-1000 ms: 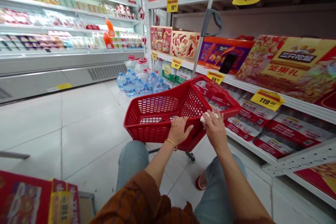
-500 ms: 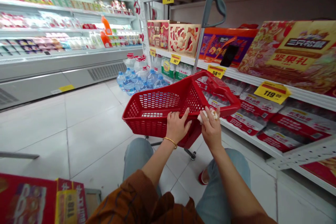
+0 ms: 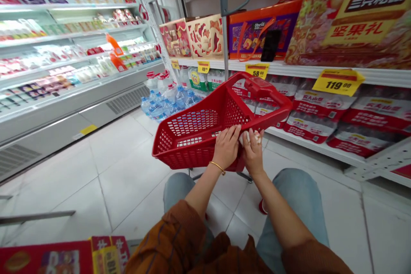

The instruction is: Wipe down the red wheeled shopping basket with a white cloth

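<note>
**Red Basket Rim Gripped Two-Handed**

The left hand (image 3: 226, 147) clasps the near rim of a red plastic mesh shopping basket (image 3: 189, 154); just right of it, the right hand (image 3: 253, 152) pinches a crumpled white tissue (image 3: 248, 137) against the rim. Close placement looks sound. White floor tiles (image 3: 128, 180) lie below the grip; a chilled display case (image 3: 80, 64) stands beyond it.

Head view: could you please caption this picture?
Left hand on a red shopping cart, right hand pressing a white tissue against its rim.
</note>
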`<state>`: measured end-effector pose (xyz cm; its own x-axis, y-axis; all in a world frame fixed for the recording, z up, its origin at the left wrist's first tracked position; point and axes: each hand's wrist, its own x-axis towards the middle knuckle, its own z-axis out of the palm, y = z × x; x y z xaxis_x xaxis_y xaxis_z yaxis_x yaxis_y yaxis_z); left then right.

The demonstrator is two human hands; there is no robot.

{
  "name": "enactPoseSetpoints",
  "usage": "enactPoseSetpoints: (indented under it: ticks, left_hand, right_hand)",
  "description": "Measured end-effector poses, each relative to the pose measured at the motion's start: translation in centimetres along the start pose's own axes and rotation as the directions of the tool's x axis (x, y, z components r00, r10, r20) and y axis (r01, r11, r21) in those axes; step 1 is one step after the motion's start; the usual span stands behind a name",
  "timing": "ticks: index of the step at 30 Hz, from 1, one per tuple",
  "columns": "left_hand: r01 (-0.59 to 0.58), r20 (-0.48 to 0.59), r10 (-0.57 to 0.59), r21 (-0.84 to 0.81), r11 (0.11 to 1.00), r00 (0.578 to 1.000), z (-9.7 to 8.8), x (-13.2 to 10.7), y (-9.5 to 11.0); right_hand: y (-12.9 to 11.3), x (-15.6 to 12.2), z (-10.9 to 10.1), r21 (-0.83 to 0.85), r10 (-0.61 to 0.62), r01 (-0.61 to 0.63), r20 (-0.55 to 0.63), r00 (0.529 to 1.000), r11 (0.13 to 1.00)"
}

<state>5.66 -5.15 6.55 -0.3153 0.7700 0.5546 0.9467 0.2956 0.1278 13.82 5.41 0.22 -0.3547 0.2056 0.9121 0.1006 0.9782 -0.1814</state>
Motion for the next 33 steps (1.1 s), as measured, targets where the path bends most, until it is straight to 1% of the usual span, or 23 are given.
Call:
enactPoseSetpoints:
  ticks: [8,14,18,22,25,28,33]
  left_hand:
    - [0.009,0.086,-0.006,-0.035,0.999,0.996,0.1,0.8,-0.1]
    - [-0.013,0.128,0.017,-0.026,1.000,0.992,0.3,2.1,-0.6]
    - [-0.021,0.157,0.020,0.000,1.000,0.987,0.3,2.4,-0.9]
    - [-0.029,0.178,0.023,0.032,0.999,0.984,0.1,2.4,-1.2]
    - [-0.027,0.177,0.019,0.043,0.999,0.984,0.1,2.3,-1.2]
    - [-0.013,0.177,0.001,0.071,0.997,0.984,0.1,2.2,-1.0]
    - [0.030,0.152,-0.051,0.136,0.990,0.987,0.3,2.1,-0.2]
  right_hand:
    - [1.0,-3.6,2.2,0.117,0.126,-0.130,0.039,0.991,0.985]
    - [1.5,-5.4,3.5,0.183,0.212,-0.239,0.152,0.965,0.954]
    - [1.7,-5.6,3.7,0.232,0.239,-0.285,0.207,0.949,0.930]
    - [1.6,-5.4,3.8,0.279,0.245,-0.298,0.209,0.947,0.913]
    - [1.4,-5.3,3.9,0.282,0.265,-0.320,0.217,0.940,0.904]
    - [1.2,-5.3,3.9,0.277,0.266,-0.325,0.228,0.937,0.905]
    - [1.0,-5.2,4.1,0.262,0.269,-0.319,0.210,0.940,0.911]
